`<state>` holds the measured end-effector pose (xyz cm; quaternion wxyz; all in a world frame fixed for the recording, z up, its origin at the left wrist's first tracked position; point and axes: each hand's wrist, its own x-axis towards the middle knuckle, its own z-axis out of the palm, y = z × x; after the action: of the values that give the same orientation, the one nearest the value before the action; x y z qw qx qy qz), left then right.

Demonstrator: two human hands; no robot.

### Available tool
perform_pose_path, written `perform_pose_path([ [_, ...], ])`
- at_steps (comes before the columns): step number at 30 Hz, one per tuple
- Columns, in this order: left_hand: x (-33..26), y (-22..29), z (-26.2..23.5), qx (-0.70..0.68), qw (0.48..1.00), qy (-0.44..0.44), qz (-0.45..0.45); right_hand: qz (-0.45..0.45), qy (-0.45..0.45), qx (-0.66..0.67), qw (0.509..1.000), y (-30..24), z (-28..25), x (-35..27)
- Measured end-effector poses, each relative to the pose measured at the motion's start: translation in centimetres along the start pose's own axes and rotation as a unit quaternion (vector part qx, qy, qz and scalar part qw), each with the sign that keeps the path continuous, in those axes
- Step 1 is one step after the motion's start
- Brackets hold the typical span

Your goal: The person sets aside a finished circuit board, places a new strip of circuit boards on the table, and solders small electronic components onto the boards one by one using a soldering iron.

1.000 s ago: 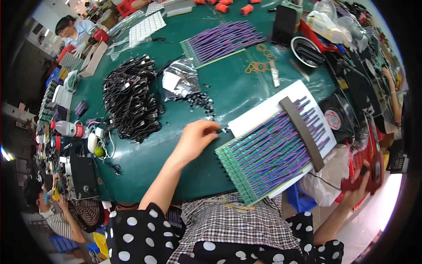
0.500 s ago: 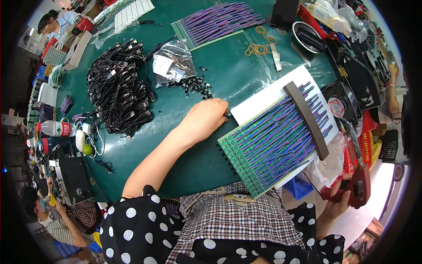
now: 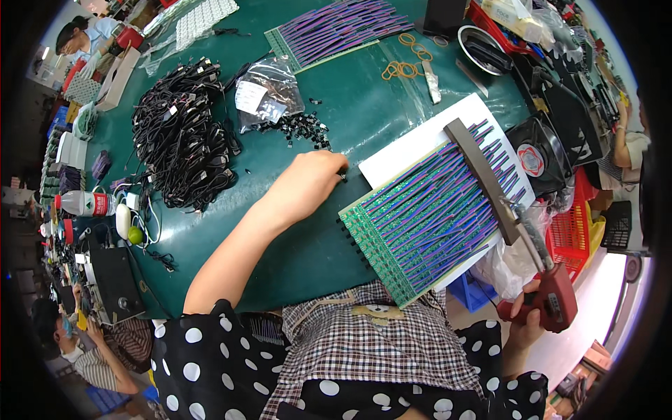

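Head view: the left hand (image 3: 315, 183) curls over the counter (image 3: 294, 269), fingertips at a tiny black connector; whether pinched, I cannot tell. The green circuit-board panel (image 3: 383, 246) lies just right and below, its purple wires slanting up rightward; this hand is nearer its black-fringed edge. The right hand (image 3: 526, 323) grips a red soldering gun (image 3: 558, 302), barrel angled toward the dark bar (image 3: 476, 170).

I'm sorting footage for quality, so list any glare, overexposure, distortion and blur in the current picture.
Head view: pale glare streaks the green table; head view: the floor at right is blown almost white; head view: the fisheye rounds the scene and leaves black corners; head view: the red tool in the right hand looks fairly sharp.
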<state>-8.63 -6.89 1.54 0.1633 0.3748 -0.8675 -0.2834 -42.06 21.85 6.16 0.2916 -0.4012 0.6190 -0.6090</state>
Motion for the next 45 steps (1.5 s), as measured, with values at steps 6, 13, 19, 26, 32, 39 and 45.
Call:
perform_pose_path([
  [6,-6.0,0.7,-0.6,-0.164,0.952,0.139,-0.218,0.080,-0.069,0.072,0.992,1.4,0.1,-1.0],
  [13,-11.9,10.6,4.5,-0.593,0.718,0.097,-0.351,0.148,-0.132,0.133,0.971,3.1,1.1,-2.4],
  [19,-10.8,13.0,6.2,-0.545,0.750,0.118,-0.357,0.237,-0.188,0.141,0.942,2.7,1.4,-3.1],
  [26,-9.9,12.6,6.6,-0.491,0.790,0.122,-0.347,0.264,-0.227,0.153,0.925,3.2,1.8,-3.4],
  [32,-9.6,12.4,6.8,-0.491,0.786,0.122,-0.356,0.227,-0.263,0.113,0.931,4.2,0.9,-3.9],
  [39,-9.6,12.2,7.2,-0.495,0.784,0.130,-0.350,0.191,-0.304,-0.070,0.931,5.6,-1.8,-5.2],
  [45,-9.6,12.1,6.9,-0.493,0.788,0.101,-0.355,0.166,-0.325,-0.092,0.926,6.5,-2.4,-5.4],
])
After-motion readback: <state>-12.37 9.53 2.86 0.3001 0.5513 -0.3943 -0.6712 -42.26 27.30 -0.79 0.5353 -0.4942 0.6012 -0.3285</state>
